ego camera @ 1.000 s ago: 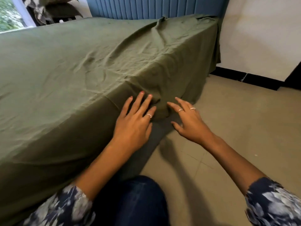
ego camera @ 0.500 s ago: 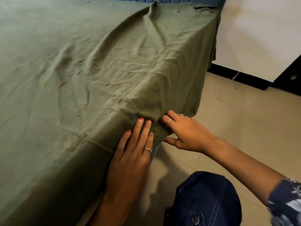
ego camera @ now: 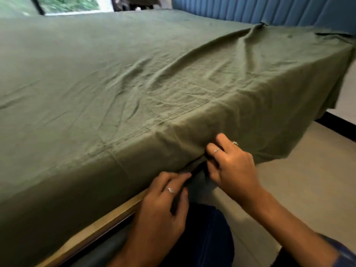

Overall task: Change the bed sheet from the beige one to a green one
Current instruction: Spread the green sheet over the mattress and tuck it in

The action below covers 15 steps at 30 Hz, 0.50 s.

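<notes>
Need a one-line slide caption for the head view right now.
Both hands, left and right, grip the green sheet at the mattress's lower side edge.

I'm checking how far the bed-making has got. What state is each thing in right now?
green sheet: spread over the bed, wrinkled, side hanging loose on the right
left hand: grips the sheet's lower edge
right hand: fingers curled into the sheet's side
wooden bed frame: partly exposed
</notes>
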Tool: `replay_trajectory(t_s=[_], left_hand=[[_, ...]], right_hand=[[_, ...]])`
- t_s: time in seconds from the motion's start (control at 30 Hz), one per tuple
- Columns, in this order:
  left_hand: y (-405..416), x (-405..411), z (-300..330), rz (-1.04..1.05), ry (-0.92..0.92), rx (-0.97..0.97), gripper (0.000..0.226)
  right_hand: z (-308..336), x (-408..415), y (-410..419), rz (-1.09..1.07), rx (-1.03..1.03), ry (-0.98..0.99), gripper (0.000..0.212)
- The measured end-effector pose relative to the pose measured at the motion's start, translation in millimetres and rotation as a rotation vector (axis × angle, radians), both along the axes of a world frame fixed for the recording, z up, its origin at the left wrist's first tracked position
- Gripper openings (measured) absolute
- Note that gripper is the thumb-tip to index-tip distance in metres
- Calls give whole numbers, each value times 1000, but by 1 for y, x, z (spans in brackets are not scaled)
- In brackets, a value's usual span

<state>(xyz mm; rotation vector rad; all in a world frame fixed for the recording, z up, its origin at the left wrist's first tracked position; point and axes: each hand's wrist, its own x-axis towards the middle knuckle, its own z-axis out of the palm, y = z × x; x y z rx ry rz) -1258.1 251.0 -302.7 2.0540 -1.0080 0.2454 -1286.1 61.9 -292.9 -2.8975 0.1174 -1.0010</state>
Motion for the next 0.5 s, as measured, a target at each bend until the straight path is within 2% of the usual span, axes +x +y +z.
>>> replay_trajectory(t_s=[0.07,0.13,0.2,0.27,0.33,0.5], left_hand=[[-15,-16,8,180,506,-255,20],[-29,-26,18,299,999,-532,26],[-42,-37,34,319,1311,-802,24],[-53,-47,49,334,1430,-1017,33],[-64,-53,57,396,1472,-1206,43],[-91,-53,49,481,1583,-1508,46]], right_hand=[[-14,1,3,-18,73,-71,15],[-27,3,6,-22,177,-111,20],[-34,4,8,5,290,-136,21],[-38,2,12,26,401,-152,17],[-45,-4,19,52,490,-147,19],[-60,-19,27,124,659,-101,49]])
